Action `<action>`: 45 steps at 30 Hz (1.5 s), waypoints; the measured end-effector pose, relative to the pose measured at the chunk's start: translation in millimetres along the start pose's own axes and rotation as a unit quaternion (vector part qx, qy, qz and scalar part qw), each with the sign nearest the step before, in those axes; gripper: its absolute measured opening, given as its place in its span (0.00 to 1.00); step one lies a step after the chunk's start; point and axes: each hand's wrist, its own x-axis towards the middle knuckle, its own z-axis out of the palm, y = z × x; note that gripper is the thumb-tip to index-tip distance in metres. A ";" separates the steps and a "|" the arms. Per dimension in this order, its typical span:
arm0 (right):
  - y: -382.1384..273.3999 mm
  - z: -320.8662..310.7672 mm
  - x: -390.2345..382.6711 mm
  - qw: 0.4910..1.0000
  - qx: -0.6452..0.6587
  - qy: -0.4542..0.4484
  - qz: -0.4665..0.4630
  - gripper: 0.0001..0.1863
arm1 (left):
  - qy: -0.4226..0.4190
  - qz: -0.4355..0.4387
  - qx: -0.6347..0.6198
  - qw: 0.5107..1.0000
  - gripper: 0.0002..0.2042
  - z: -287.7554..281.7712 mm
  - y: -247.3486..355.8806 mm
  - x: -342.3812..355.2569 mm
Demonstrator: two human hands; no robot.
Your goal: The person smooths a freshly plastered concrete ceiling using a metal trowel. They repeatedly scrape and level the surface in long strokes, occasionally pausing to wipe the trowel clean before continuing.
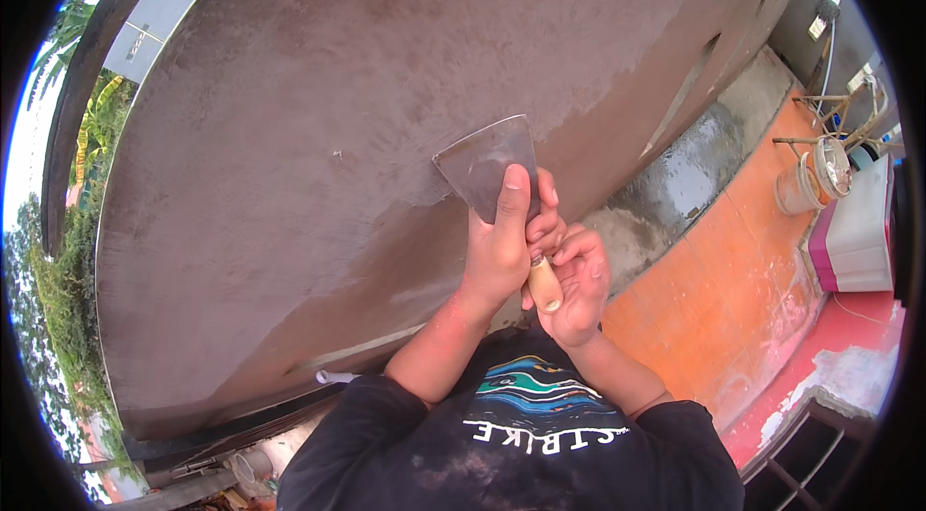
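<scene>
A putty knife (488, 160) with a wide, smeared metal blade and a short pale wooden handle is held in front of my chest. My left hand (503, 246) is closed around it where blade and handle meet, its thumb laid flat on the blade. The handle's butt end lies against my right hand (577, 287), whose fingers curl about the handle; some of them are hidden behind it. Past the blade spreads a large brown-grey plastered surface (260, 174), with darker, damp-looking patches along its lower and right parts.
Beyond the surface's right edge runs a wet grey strip (690, 174) beside an orange floor (704, 289). A dirty bucket (799, 185) stands there near a white-and-magenta box-like thing (858, 231). At lower right is a dark grille (805, 463); plants (58, 309) grow at far left.
</scene>
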 end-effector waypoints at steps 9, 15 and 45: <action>2.7 -34.6 -30.3 0.995 -0.084 0.046 0.038 0.21 | 0.032 -0.077 -0.091 0.992 0.24 -12.3 -44.4 -10.5; 10.3 -38.9 -25.6 0.998 -0.038 0.045 0.025 0.21 | 0.044 -0.086 -0.080 0.992 0.25 -14.9 -49.0 -8.0; 14.3 0.4 -8.3 0.999 0.006 -0.005 0.043 0.17 | 0.031 -0.037 0.039 0.998 0.24 -8.4 -2.1 -3.3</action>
